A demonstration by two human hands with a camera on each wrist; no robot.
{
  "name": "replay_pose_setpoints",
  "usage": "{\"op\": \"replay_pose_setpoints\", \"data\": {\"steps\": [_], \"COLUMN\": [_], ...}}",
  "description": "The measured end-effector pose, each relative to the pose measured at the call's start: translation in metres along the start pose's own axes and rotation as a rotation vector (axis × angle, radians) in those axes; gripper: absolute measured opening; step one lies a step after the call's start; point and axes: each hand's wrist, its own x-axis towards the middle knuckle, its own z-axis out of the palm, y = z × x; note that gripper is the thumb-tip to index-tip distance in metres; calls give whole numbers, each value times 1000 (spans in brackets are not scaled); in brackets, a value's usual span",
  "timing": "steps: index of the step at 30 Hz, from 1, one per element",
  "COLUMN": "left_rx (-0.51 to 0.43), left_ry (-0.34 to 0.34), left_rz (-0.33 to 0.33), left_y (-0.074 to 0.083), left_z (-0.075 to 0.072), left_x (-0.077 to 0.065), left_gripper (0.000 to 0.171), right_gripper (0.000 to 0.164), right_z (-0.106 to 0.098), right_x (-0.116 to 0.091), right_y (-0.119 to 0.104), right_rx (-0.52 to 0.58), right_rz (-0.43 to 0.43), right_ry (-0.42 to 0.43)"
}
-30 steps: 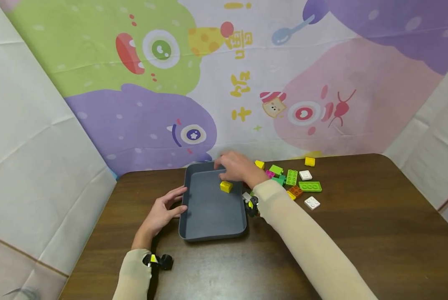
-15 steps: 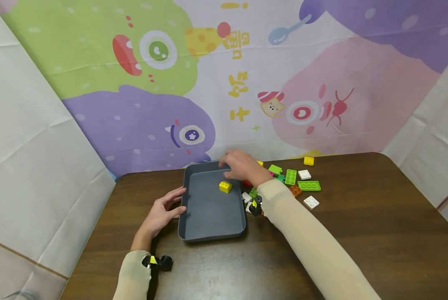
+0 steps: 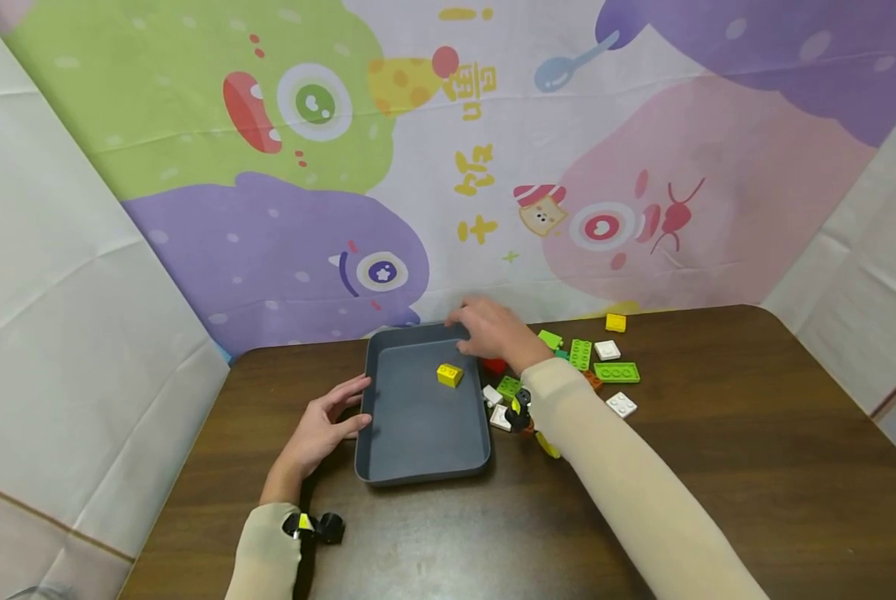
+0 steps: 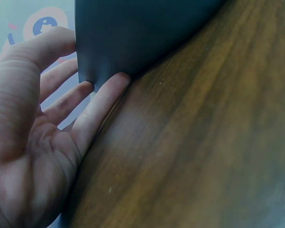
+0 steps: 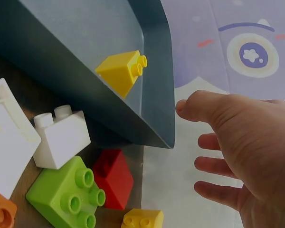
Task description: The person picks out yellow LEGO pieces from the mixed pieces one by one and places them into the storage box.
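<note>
A dark grey tray (image 3: 421,433) lies on the wooden table with one yellow toy brick (image 3: 449,375) inside, toward its right side. At the tray's left wall my left hand (image 3: 326,427) rests with loosely spread fingers. The left wrist view shows its fingertips (image 4: 115,81) right against the wall. My right hand (image 3: 491,329) hovers around the tray's far right corner, its fingers relaxed and slightly bent. Nothing is between its thumb and fingers in the right wrist view, where the thumb (image 5: 199,105) sits just beside the tray's corner.
Right of the tray lie loose bricks: white (image 5: 61,137), light green (image 5: 66,190), red (image 5: 114,180) and others, partly hidden under my right forearm. Farther right are a long green brick (image 3: 617,372) and a white one (image 3: 622,405). A cartoon-printed cloth (image 3: 478,275) hangs behind the table.
My right hand has shifted right, from over the tray to its far right corner. The left hand and the yellow brick in the tray have stayed in place.
</note>
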Motion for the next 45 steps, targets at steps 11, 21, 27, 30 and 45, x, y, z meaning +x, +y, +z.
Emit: {"op": "replay_pose_setpoints", "data": {"steps": [11, 21, 27, 30, 45], "left_rx": [-3, 11, 7, 5, 7], "left_ry": [-3, -1, 1, 0, -2], "left_rz": [-2, 9, 8, 7, -4], "left_y": [-2, -1, -2, -2, -1], "left_z": [0, -1, 0, 0, 0], "left_x": [0, 1, 0, 0, 0], "left_gripper": [64, 63, 63, 64, 64], "right_gripper": [39, 37, 35, 35, 35], "right_z": [-1, 0, -1, -2, -2], "right_x": [-5, -8, -11, -13, -17], "right_y": [8, 23, 30, 32, 44], "right_rx": [11, 2, 8, 5, -4], "right_rz": [13, 16, 41, 53, 78], "right_ry": [14, 38, 28, 23, 5]}}
